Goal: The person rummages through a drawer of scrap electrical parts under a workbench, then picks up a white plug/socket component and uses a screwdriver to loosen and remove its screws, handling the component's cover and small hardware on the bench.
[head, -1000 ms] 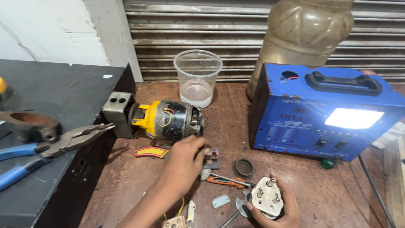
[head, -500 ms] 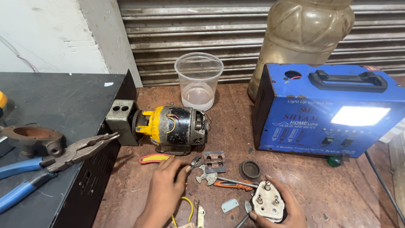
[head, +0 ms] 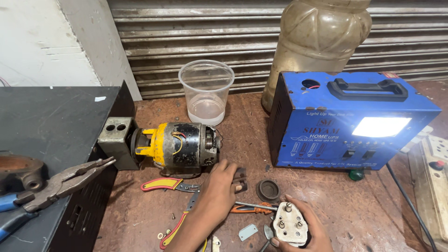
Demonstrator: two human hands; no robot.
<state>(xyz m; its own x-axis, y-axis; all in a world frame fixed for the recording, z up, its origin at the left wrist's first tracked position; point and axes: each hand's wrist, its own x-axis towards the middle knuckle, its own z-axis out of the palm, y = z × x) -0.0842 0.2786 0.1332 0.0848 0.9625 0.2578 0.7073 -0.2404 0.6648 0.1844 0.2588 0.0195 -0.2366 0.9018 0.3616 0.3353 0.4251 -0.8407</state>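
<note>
left hand [head: 221,184] pressing fingers onto small metal bracket [head: 240,179] beside electric motor [head: 175,147] | right hand [head: 298,228] gripping three-pin plug [head: 289,224] | risk: loose screws [head: 168,232] near wrist getting scattered off surface [head: 364,210]

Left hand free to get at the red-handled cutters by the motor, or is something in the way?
Probably yes. The left hand rests on small metal parts just right of the red-handled cutters, with only bare table between them. The motor sits behind, not across the path. The right hand holds a white plug.
</note>
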